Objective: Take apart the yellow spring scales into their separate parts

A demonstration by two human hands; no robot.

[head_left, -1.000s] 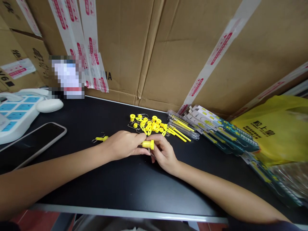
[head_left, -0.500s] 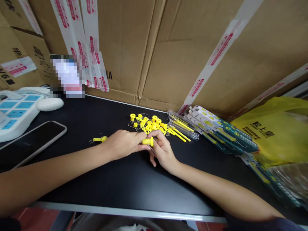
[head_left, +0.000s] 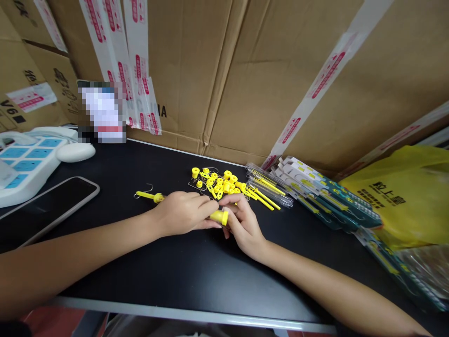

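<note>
My left hand (head_left: 185, 213) is closed around a yellow hook tool (head_left: 220, 216). The tool's thick flanged end sticks out at the right of the fingers, and a thin yellow end with a wire hook shows left of the hand. My right hand (head_left: 243, 224) has its fingers curled at the flanged end, thumb and forefinger close to it; whether they grip anything there is hidden. Just behind the hands lies a pile of small yellow parts (head_left: 228, 182) with wire hooks among them. Thin yellow rods (head_left: 264, 199) lie to the right of the pile.
Clear tubes (head_left: 277, 189) and packaged hook tools (head_left: 326, 196) are at the right, beside a yellow bag (head_left: 403, 196). A phone (head_left: 52, 208) and a white power strip (head_left: 28, 161) lie at the left. Cardboard boxes (head_left: 182, 70) stand behind the black table (head_left: 196, 281).
The hooked end left of my left hand shows more and has turned. The flanged end sits slightly lower and tilts down to the right. My right fingers have curled in more. The view has shifted slightly.
</note>
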